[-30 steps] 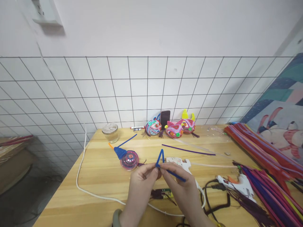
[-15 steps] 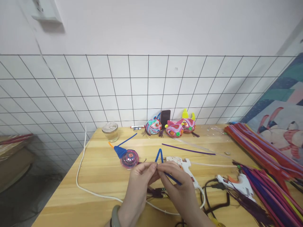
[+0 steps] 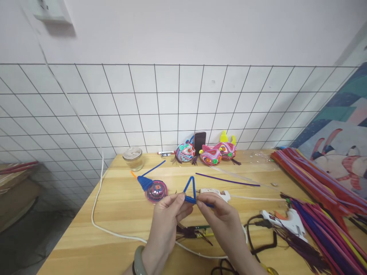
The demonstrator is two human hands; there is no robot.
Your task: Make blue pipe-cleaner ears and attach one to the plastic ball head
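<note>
My left hand (image 3: 169, 217) and right hand (image 3: 222, 215) each pinch the fuzzy blue pipe cleaner bent into a small triangle (image 3: 189, 190), held in the air just above the pale wooden table (image 3: 120, 214), near the white glue gun (image 3: 215, 194). The triangle's apex points up, its base between my fingertips. Judgement: to close the corner well, I keep both pinches close to the crossing and twist tight, lest the shape spring open.

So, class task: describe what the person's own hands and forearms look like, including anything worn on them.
Both hands are bare: no gloves, and no sleeves show on the forearms. The left hand has a grey-green band round its wrist, like a bracelet or watch strap. The right hand shows no ring; something small and yellowish sits near its wrist at the frame's bottom edge, too cut off to identify.
</note>
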